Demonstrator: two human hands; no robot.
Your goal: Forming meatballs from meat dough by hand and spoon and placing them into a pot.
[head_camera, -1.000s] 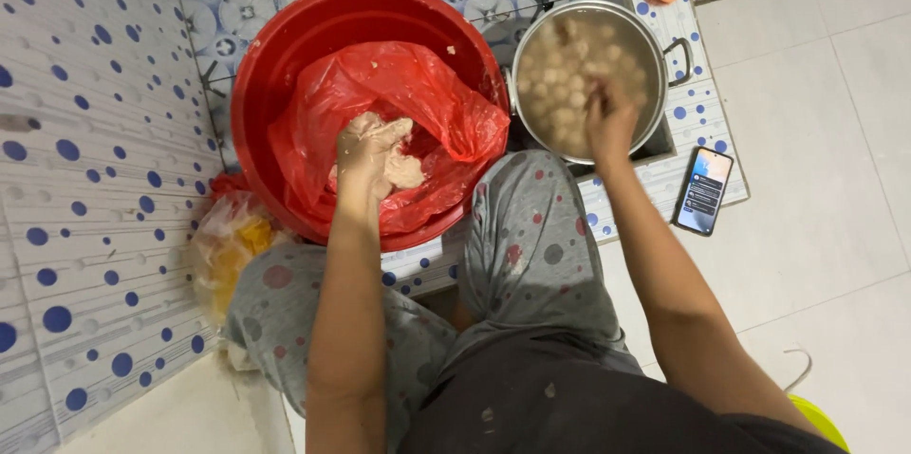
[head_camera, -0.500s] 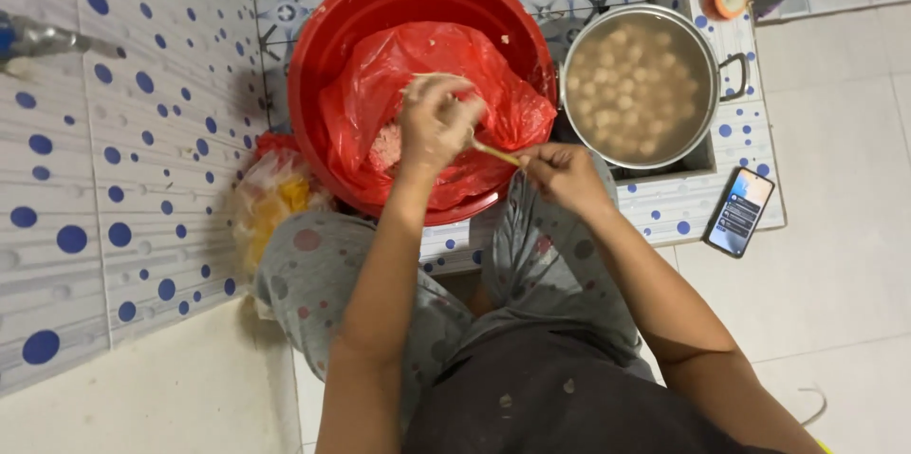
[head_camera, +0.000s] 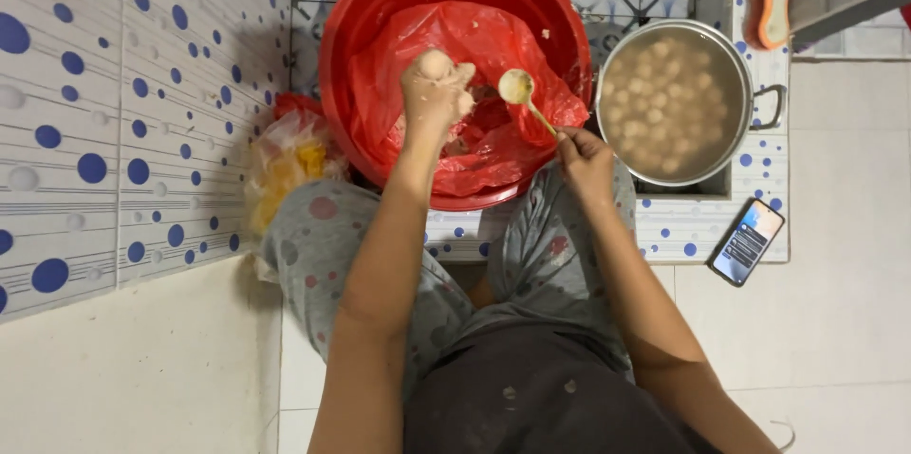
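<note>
The person sits on the floor w/ knees apart, facing a big red basin (head_camera: 342, 84) lined w/ a red plastic bag (head_camera: 503, 46) — the liner prob. keeps the pale paste off the basin wall. Left hand (head_camera: 435, 93) is over the basin's middle, fist closed tight round a lump of paste, so a round ball (head_camera: 435, 65) bulges out the top betw. thumb and forefinger; squeezing it this way looks like how the ball gets shaped. Right hand (head_camera: 584, 158) sits near the basin's right front rim, fingers pinched narrow on the handle end of a spoon (head_camera: 517, 87), bowl tipped up just beside the ball, well placed to scoop it off. The steel pot (head_camera: 740, 65) stands touching the basin's right side, on the tiled step, full of cloudy liquid w/ many pale balls floating — close by, prob. so each ball needs only a short carry. A phone (head_camera: 748, 240) lies at the step's front right corner, clear of the wet work. A yellowish bag (head_camera: 285, 165) slumps by the basin's left edge against the dotted wall.
</note>
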